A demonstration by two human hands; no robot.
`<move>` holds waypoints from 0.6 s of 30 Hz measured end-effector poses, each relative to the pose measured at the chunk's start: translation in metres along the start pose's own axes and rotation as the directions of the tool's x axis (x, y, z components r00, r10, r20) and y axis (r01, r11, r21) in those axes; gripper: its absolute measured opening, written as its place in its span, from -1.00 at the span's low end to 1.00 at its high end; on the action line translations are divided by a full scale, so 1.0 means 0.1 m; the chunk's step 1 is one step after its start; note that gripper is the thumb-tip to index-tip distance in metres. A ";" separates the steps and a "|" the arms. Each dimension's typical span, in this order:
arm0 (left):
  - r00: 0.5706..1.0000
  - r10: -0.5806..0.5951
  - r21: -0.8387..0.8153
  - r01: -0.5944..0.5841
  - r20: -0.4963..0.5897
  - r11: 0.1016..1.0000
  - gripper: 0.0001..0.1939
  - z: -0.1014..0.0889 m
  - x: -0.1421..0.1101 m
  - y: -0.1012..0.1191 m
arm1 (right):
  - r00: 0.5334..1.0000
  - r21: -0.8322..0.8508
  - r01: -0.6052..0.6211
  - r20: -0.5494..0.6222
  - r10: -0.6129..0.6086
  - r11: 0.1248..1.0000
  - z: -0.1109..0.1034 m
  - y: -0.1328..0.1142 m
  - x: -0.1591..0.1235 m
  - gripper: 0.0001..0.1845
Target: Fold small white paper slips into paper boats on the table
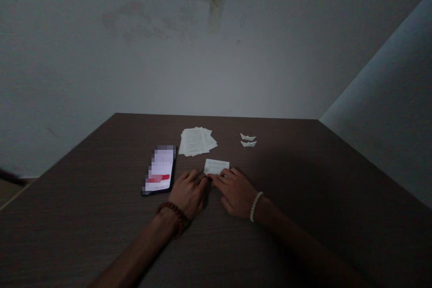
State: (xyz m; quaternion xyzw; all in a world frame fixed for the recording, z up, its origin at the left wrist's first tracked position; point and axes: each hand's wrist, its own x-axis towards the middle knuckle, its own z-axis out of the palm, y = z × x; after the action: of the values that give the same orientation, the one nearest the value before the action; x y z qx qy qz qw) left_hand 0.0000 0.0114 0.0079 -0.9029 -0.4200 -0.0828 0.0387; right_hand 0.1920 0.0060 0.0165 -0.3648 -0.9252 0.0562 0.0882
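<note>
A small printed sheet of paper (217, 165) lies flat on the dark table in front of me, its near edge under my fingers. My left hand (189, 193), with a dark red bead bracelet at the wrist, is closed at the sheet's near left corner, fingers curled. From the other side, my right hand (239, 192), wearing a pale bead bracelet, holds the near edge with its fingertips. Its index finger reaches across toward the left hand, and the two nearly meet. The fingers hide the sheet's near edge, so I cannot tell whether it is folded there.
Beyond the sheet, a loose stack of printed papers (195, 141) rests on the table (101, 166). Left of my left hand lies a phone (160, 168) with its screen lit. Two small folded paper boats (249, 144) sit at the back right. A wall (216, 72) rises behind the table.
</note>
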 end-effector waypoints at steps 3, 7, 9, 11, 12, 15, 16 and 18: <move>1.000 -0.027 0.012 0.026 0.009 1.000 -0.75 -0.03 0.00 0.01 | 1.000 -0.007 -0.030 0.004 0.030 1.000 -0.02 0.00 -0.03 -0.44; 0.999 -0.036 0.018 0.036 0.021 0.999 -0.80 -0.05 0.00 0.02 | 0.994 -0.014 -0.105 -0.042 0.104 0.994 -0.03 0.04 -0.18 -0.53; 0.999 -0.031 0.016 0.031 0.015 0.999 -0.82 -0.05 0.00 0.02 | 0.985 -0.025 -0.150 -0.084 0.148 0.988 -0.01 0.07 -0.27 -0.57; 1.000 -0.025 0.013 0.025 0.003 1.000 -0.83 -0.04 0.00 0.01 | 0.977 -0.013 -0.180 -0.117 0.177 0.984 0.01 0.10 -0.35 -0.61; 1.000 -0.023 0.012 0.023 -0.006 1.000 -0.84 -0.04 0.00 0.01 | 0.974 -0.003 -0.185 -0.135 0.183 0.983 0.03 0.12 -0.38 -0.65; 0.999 -0.011 0.007 0.011 -0.038 1.000 -0.86 -0.03 0.00 0.01 | 0.959 0.066 -0.213 -0.178 0.222 0.975 0.06 0.20 -0.39 -0.77; 0.999 -0.010 0.009 0.010 -0.050 1.000 -0.87 -0.02 0.00 0.01 | 0.942 0.084 -0.246 -0.212 0.258 0.966 0.07 0.23 -0.36 -0.84; 0.997 -0.015 0.018 0.016 -0.078 1.000 -0.89 -0.01 -0.01 0.00 | 0.905 0.100 -0.317 -0.267 0.332 0.943 0.08 0.28 -0.27 -0.90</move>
State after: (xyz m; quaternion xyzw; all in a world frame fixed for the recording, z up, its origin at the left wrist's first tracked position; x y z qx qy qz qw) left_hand -0.0006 0.0103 0.0084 -0.8953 -0.4258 -0.1144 0.0627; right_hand 0.2284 0.0074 0.0003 -0.5152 -0.8280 0.0430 0.2173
